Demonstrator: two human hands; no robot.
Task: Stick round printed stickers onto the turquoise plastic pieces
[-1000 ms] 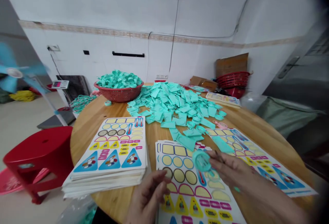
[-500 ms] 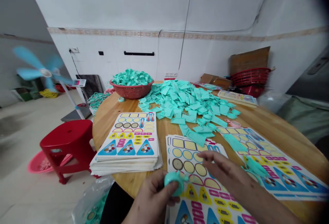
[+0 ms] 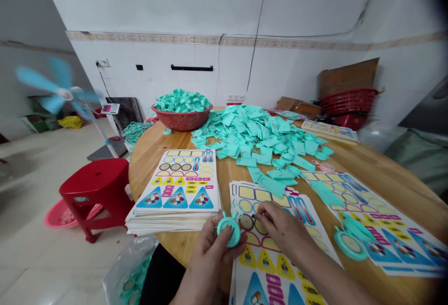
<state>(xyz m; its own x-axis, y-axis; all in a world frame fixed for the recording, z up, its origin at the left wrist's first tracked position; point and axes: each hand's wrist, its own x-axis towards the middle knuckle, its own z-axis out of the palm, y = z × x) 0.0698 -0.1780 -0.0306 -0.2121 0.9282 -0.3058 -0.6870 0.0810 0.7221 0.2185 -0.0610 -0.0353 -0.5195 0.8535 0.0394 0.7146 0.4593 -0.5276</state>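
My left hand [image 3: 215, 249] is closed on a round turquoise plastic piece [image 3: 224, 223] with a raised rim and small loops on top. The thumb lies across its face. Over the upper sticker sheet [image 3: 257, 267], my right hand [image 3: 276, 225] has thumb and forefinger pinched together beside a grey round dial sticker [image 3: 247, 222]. A small dark bit shows at the fingertips, too small to name. Yellow rounds stand next to that sticker. Right of my forearm lies a similar turquoise piece [image 3: 351, 245] with a dial face, by another sticker sheet [image 3: 388, 230].
A large heap of turquoise plastic parts [image 3: 259, 132] covers the back of the round wooden table [image 3: 147, 155]. Left are a sticker stack [image 3: 175, 193] and a full red basket [image 3: 182, 119]. A red stool [image 3: 94, 179], a spinning fan [image 3: 65, 92] and a plastic bag [image 3: 119, 267] stand nearby.
My right hand has come down and left onto the sheet, its fingers now pinched beside the dial sticker. The turquoise piece in my left hand has turned and dropped slightly.
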